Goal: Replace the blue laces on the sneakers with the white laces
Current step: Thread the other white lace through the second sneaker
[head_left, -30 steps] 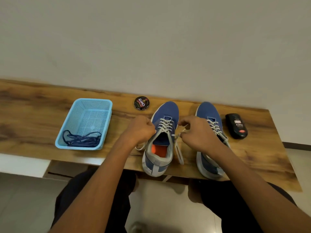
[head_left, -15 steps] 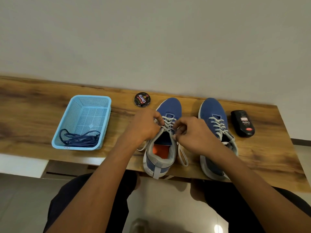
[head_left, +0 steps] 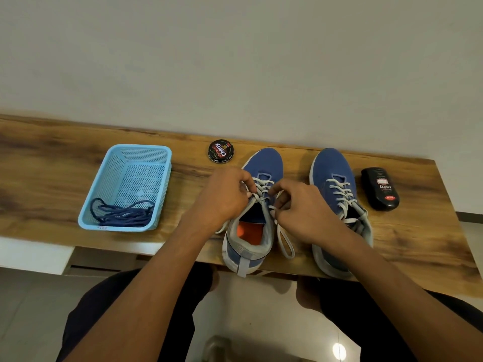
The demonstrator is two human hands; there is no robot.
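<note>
Two blue sneakers stand side by side on the wooden bench (head_left: 52, 178), toes pointing to the wall. The left sneaker (head_left: 266, 163) carries a white lace (head_left: 286, 244) through its eyelets, with a loose loop lying beside it. My left hand (head_left: 224, 197) pinches the lace at the left eyelets. My right hand (head_left: 300, 207) pinches the lace at the right eyelets, fingers curled. The right sneaker (head_left: 330, 165) is laced in white. The blue laces (head_left: 120, 216) lie coiled in a light blue basket (head_left: 136, 148).
A round black polish tin (head_left: 220, 151) sits behind the left sneaker near the wall. A black polish bottle (head_left: 380, 188) lies to the right of the right sneaker. My knees are under the bench's front edge, above a tiled floor.
Both hands have moved forward from the sides of the left sneaker to its upper eyelets and closed in on the lace. The camera has shifted a little.
</note>
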